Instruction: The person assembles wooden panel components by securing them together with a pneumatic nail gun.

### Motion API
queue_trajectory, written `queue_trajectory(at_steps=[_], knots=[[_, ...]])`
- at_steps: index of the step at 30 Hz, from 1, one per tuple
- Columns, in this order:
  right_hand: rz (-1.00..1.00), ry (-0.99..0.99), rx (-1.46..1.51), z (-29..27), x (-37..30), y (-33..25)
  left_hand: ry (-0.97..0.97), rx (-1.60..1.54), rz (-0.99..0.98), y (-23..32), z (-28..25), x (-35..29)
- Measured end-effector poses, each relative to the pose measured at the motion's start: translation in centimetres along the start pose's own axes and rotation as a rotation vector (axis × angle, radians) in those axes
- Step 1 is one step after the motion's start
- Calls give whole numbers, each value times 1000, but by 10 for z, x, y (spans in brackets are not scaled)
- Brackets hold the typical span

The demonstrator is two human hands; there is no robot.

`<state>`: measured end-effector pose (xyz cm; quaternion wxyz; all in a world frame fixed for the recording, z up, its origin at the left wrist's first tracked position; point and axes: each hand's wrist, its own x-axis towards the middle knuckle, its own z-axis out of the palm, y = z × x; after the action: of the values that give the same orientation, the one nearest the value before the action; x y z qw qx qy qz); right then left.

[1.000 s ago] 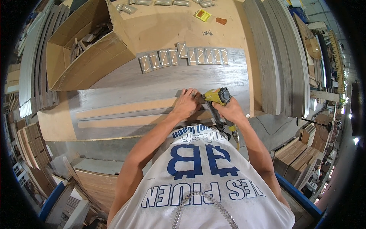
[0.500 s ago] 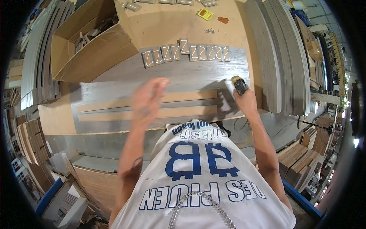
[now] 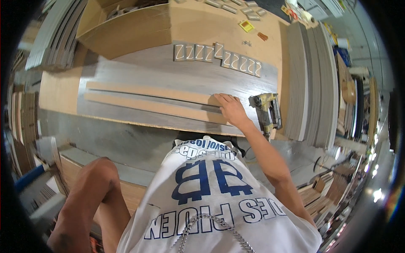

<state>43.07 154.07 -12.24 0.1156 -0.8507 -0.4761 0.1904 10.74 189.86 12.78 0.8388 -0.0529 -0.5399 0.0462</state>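
Note:
My right hand [image 3: 232, 110] lies over the right ends of two long tan strips [image 3: 154, 94], its fingers stretched out and resting on them. The strips lie side by side on a grey wood-grain panel [image 3: 130, 69]. Just right of that hand rests a nail gun [image 3: 265, 110], black and yellowish, with no hand on it. Small flat grey blocks [image 3: 204, 53], several in a row beyond the strips, carry white zigzag lines that look like glue. My left arm [image 3: 95, 181] is bent at the lower left; its hand is out of the picture.
A cardboard box [image 3: 126, 36] with scraps stands at the far left of the workbench [image 3: 59, 95]. Stacked grey boards [image 3: 310, 84] flank the right side. A yellow container [image 3: 246, 26], an orange-brown piece [image 3: 262, 36] and more small blocks [image 3: 229, 9] lie at the back.
The nail gun has left my right hand and now lies on the bench's right side. My right hand moved left onto the strip ends. My left hand went from above the strips out of view.

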Motion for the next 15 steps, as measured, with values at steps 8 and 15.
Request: queue_trajectory(at_steps=[8, 15], knots=[[-61, -179, 144, -11, -9, 1, -105, 6, 230, -14, 124, -84], [-127, -104, -108, 4, -12, -34, -214, -60, 364, -74, 169, -112]])
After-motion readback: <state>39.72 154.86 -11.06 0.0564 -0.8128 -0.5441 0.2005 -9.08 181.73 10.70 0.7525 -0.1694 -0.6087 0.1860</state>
